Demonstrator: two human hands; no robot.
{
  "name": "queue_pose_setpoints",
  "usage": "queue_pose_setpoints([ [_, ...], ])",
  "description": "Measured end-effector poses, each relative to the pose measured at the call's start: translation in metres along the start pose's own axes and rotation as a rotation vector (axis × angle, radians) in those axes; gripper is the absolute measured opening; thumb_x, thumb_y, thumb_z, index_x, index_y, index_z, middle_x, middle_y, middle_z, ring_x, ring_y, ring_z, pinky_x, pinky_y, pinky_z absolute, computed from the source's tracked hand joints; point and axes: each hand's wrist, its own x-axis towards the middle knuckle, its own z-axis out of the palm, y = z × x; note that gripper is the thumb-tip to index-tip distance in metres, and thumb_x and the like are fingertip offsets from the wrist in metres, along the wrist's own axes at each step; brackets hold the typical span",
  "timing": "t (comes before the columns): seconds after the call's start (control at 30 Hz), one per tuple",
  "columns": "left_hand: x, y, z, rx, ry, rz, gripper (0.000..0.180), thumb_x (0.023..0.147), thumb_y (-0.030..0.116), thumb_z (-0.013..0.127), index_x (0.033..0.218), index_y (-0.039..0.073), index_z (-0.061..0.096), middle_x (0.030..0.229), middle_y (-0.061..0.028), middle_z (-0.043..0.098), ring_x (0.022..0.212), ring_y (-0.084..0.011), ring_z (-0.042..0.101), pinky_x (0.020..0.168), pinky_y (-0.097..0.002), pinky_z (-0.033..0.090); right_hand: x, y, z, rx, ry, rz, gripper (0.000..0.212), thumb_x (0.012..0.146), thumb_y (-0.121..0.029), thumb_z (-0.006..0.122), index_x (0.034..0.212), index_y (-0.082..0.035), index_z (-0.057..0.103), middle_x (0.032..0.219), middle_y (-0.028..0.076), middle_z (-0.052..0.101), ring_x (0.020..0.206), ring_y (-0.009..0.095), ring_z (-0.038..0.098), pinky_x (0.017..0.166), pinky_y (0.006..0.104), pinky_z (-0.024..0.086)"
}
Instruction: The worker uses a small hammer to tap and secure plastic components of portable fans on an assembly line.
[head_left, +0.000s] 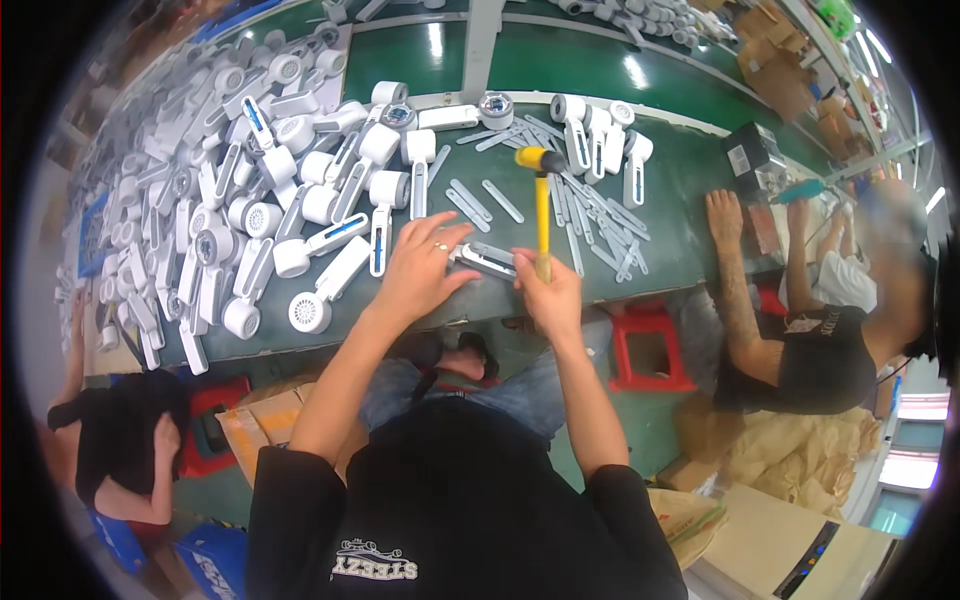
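My right hand (pixel 552 296) is closed round the lower handle of a hammer (pixel 542 215). The hammer stands upright, with a yellow handle and a yellow and black head. Between my hands, near the table's front edge, lies a white piece with a long handle (pixel 487 262); a grey strip shows along it. My left hand (pixel 420 262), with a ring on one finger, curves round the left end of this piece and hides that end. The fingertips of my right hand are close to its other end; I cannot tell whether they touch.
White round-headed pieces with long handles (pixel 262 220) are heaped on the green table (pixel 680 180) at left. Loose grey strips (pixel 600 220) lie beyond my hands. A co-worker (pixel 815 350) sits at right, another person (pixel 125 440) at left. A red stool (pixel 648 350) stands below.
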Motion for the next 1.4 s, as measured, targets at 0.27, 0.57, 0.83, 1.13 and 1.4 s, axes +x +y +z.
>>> queue_pose_setpoints([
  [0.27, -0.001, -0.028, 0.027, -0.108, -0.022, 0.049, 0.038, 0.082, 0.023, 0.088, 0.114, 0.009, 0.073, 0.113, -0.0055, 0.075, 0.116, -0.0295, 0.064, 0.105, -0.0452, 0.048, 0.009, -0.014, -0.005, -0.373, -0.104, -0.014, 0.027, 0.101, -0.025, 0.075, 0.119, -0.006, 0.081, 0.071, -0.004, 0.061, 0.063, 0.005, 0.053, 0.056, 0.0275, 0.042],
  [0.57, -0.004, -0.024, 0.031, -0.058, 0.036, 0.157, 0.024, 0.082, 0.021, 0.086, 0.102, 0.010, 0.078, 0.098, -0.0009, 0.076, 0.104, -0.0233, 0.067, 0.095, -0.0425, 0.048, 0.012, -0.025, -0.002, -0.174, -0.180, 0.241, 0.045, 0.102, -0.025, 0.075, 0.140, -0.002, 0.068, 0.064, -0.002, 0.057, 0.046, 0.008, 0.046, 0.042, 0.0274, 0.034],
  [0.83, 0.002, -0.012, 0.022, 0.052, 0.003, 0.250, 0.025, 0.086, 0.024, 0.083, 0.111, 0.021, 0.082, 0.105, 0.0014, 0.078, 0.108, -0.0214, 0.068, 0.099, -0.0417, 0.049, 0.023, -0.015, -0.009, -0.025, -0.236, 0.375, 0.031, 0.103, -0.025, 0.076, 0.124, -0.002, 0.074, 0.061, -0.003, 0.056, 0.045, 0.005, 0.042, 0.041, 0.0243, 0.030],
  [1.13, 0.001, -0.029, 0.027, 0.048, -0.204, 0.283, 0.032, 0.088, 0.015, 0.076, 0.118, 0.024, 0.083, 0.105, -0.0023, 0.076, 0.102, -0.0218, 0.070, 0.118, -0.0522, 0.049, -0.039, -0.018, -0.012, 0.010, -0.080, 0.127, 0.059, 0.112, -0.032, 0.057, 0.163, -0.004, 0.042, 0.073, 0.000, 0.057, 0.063, 0.005, 0.053, 0.055, 0.0245, 0.042],
  [1.4, 0.008, -0.026, 0.027, -0.005, -0.170, 0.312, 0.030, 0.088, 0.011, 0.081, 0.117, 0.018, 0.083, 0.103, -0.0059, 0.075, 0.098, -0.0248, 0.070, 0.116, -0.0529, 0.049, -0.136, -0.032, -0.038, -0.420, -0.057, 0.025, 0.057, 0.118, -0.028, 0.040, 0.171, -0.009, 0.030, 0.063, -0.005, 0.043, 0.053, 0.004, 0.040, 0.050, 0.0237, 0.036],
])
